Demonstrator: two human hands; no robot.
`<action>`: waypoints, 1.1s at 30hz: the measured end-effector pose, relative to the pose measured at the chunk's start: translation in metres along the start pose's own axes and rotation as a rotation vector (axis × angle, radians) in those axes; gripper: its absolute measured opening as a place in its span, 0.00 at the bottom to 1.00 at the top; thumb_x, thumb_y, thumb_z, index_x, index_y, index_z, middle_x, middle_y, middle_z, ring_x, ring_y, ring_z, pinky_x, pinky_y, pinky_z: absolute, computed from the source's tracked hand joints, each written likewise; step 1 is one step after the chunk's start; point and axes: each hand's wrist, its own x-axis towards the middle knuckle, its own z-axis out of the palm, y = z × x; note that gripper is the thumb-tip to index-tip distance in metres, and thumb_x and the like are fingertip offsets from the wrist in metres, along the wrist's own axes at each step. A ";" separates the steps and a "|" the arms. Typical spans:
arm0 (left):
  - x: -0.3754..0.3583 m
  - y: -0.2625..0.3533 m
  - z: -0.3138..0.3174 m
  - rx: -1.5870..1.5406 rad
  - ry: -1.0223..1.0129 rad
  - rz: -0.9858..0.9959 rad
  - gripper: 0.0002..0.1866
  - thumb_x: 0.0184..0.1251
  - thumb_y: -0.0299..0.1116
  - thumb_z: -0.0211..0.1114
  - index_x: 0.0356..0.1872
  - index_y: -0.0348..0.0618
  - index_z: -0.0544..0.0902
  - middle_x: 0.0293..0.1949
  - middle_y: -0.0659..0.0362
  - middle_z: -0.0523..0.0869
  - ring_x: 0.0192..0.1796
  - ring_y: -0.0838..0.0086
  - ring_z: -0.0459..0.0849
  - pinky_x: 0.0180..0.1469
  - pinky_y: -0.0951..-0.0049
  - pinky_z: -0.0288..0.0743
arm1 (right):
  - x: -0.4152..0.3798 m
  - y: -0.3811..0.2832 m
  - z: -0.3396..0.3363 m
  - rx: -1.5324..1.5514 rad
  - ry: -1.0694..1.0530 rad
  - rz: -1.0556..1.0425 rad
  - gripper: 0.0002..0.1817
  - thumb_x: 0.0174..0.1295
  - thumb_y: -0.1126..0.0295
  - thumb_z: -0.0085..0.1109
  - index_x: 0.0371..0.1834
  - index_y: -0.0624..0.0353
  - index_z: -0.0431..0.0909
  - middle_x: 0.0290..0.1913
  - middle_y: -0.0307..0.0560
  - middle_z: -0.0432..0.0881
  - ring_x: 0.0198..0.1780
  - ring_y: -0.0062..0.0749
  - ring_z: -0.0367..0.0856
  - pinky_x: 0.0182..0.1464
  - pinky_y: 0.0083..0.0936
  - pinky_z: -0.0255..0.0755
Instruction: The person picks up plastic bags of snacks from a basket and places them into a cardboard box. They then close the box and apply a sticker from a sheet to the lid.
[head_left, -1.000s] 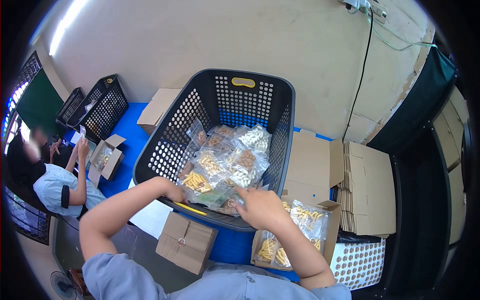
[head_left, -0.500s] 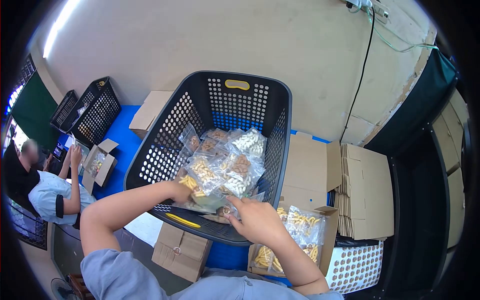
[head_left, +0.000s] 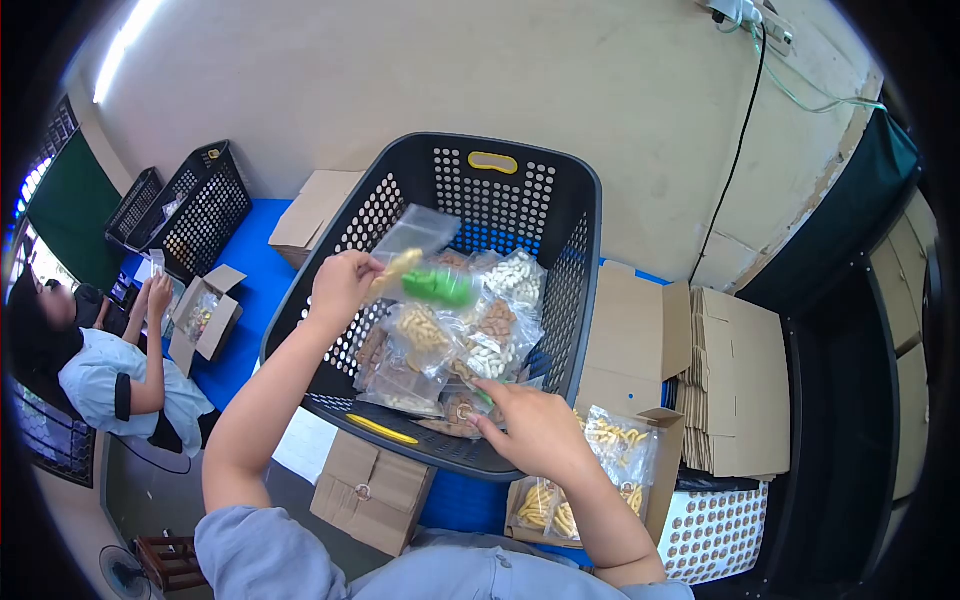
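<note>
My left hand is closed on a clear bag of small pieces, lifted above the pile and blurred; yellow and bright green show in it. My right hand rests over the front right of the black basket, thumb and forefinger apart, by a bag with a round sticker; its other fingers are partly hidden. Between my hands lie several clear bags with white pieces, brown pieces and pale yellow pieces.
An open carton of yellow-filled bags stands to the right, below flattened cardboard and a sticker sheet. A closed carton is at the front. On the left, a co-worker stands by another open carton and dark baskets.
My left hand has risen out of the pile, up and to the left, with a bag showing green and yellow. My right hand has shifted slightly right. The view has moved a little.
</note>
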 end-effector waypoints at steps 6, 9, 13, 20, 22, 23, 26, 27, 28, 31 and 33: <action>-0.002 -0.003 -0.001 -0.040 -0.088 -0.112 0.10 0.50 0.24 0.73 0.32 0.38 0.81 0.24 0.55 0.84 0.27 0.69 0.83 0.34 0.70 0.75 | 0.000 0.000 0.001 -0.008 -0.010 -0.005 0.23 0.66 0.56 0.53 0.58 0.60 0.72 0.39 0.56 0.83 0.41 0.50 0.83 0.43 0.41 0.77; 0.001 -0.013 0.004 -0.092 -0.048 -0.087 0.18 0.51 0.22 0.72 0.42 0.39 0.75 0.21 0.57 0.80 0.26 0.72 0.81 0.33 0.73 0.74 | 0.000 -0.001 0.000 -0.001 -0.006 0.000 0.23 0.66 0.56 0.53 0.58 0.60 0.73 0.40 0.56 0.83 0.42 0.50 0.83 0.43 0.41 0.77; 0.004 -0.002 -0.003 -0.364 0.069 -0.084 0.34 0.59 0.19 0.66 0.65 0.45 0.60 0.28 0.58 0.79 0.29 0.76 0.81 0.38 0.78 0.77 | 0.000 -0.003 -0.001 0.037 -0.009 0.049 0.22 0.66 0.56 0.54 0.58 0.57 0.74 0.42 0.56 0.84 0.45 0.50 0.82 0.48 0.40 0.75; -0.047 0.109 -0.032 -0.984 -0.078 -0.016 0.37 0.62 0.15 0.61 0.71 0.45 0.57 0.38 0.59 0.76 0.44 0.71 0.85 0.48 0.74 0.82 | -0.008 -0.003 -0.001 0.767 0.521 0.048 0.29 0.69 0.56 0.54 0.69 0.58 0.65 0.58 0.57 0.76 0.62 0.43 0.75 0.60 0.38 0.70; -0.077 0.138 -0.040 -1.062 -0.121 -0.013 0.36 0.62 0.16 0.62 0.70 0.44 0.58 0.39 0.59 0.76 0.45 0.70 0.85 0.47 0.73 0.82 | -0.022 -0.005 -0.005 1.022 0.572 0.011 0.29 0.69 0.59 0.57 0.69 0.60 0.64 0.61 0.57 0.75 0.65 0.38 0.73 0.66 0.34 0.64; -0.090 0.145 -0.042 -1.141 -0.198 -0.034 0.35 0.62 0.16 0.62 0.69 0.43 0.59 0.41 0.59 0.75 0.46 0.70 0.85 0.48 0.73 0.82 | -0.032 -0.009 -0.012 1.012 0.582 0.010 0.29 0.69 0.59 0.57 0.69 0.60 0.64 0.61 0.57 0.75 0.65 0.38 0.73 0.66 0.34 0.64; -0.119 0.167 -0.047 -1.265 -0.158 -0.036 0.32 0.62 0.17 0.63 0.66 0.41 0.61 0.44 0.58 0.74 0.48 0.68 0.84 0.52 0.73 0.80 | -0.065 -0.022 -0.023 1.075 0.338 0.016 0.25 0.64 0.71 0.64 0.62 0.67 0.71 0.51 0.50 0.83 0.56 0.29 0.79 0.60 0.29 0.69; -0.126 0.174 -0.046 -1.300 -0.036 -0.021 0.30 0.63 0.17 0.62 0.65 0.41 0.63 0.46 0.58 0.73 0.50 0.67 0.84 0.54 0.73 0.78 | -0.073 -0.026 -0.028 1.066 0.340 0.017 0.25 0.64 0.71 0.64 0.62 0.67 0.71 0.51 0.50 0.83 0.56 0.29 0.79 0.60 0.29 0.69; -0.134 0.181 -0.041 -1.264 0.139 0.041 0.29 0.63 0.22 0.65 0.64 0.42 0.64 0.49 0.56 0.71 0.56 0.64 0.79 0.58 0.70 0.74 | -0.080 -0.031 -0.034 1.028 0.523 0.013 0.23 0.64 0.71 0.63 0.61 0.67 0.72 0.50 0.49 0.83 0.54 0.28 0.80 0.59 0.28 0.70; -0.154 0.178 -0.031 -1.055 0.061 0.381 0.33 0.61 0.29 0.69 0.65 0.42 0.62 0.52 0.55 0.70 0.63 0.63 0.73 0.63 0.66 0.70 | -0.099 -0.039 -0.042 0.912 0.816 0.023 0.23 0.62 0.71 0.64 0.60 0.66 0.73 0.48 0.51 0.84 0.50 0.33 0.82 0.55 0.30 0.73; -0.169 0.205 -0.037 -1.122 -0.331 0.302 0.38 0.59 0.36 0.73 0.65 0.40 0.60 0.60 0.52 0.67 0.68 0.63 0.66 0.66 0.62 0.65 | -0.114 -0.045 -0.052 0.101 0.711 -0.225 0.26 0.58 0.71 0.66 0.61 0.64 0.74 0.52 0.55 0.81 0.49 0.44 0.80 0.53 0.35 0.72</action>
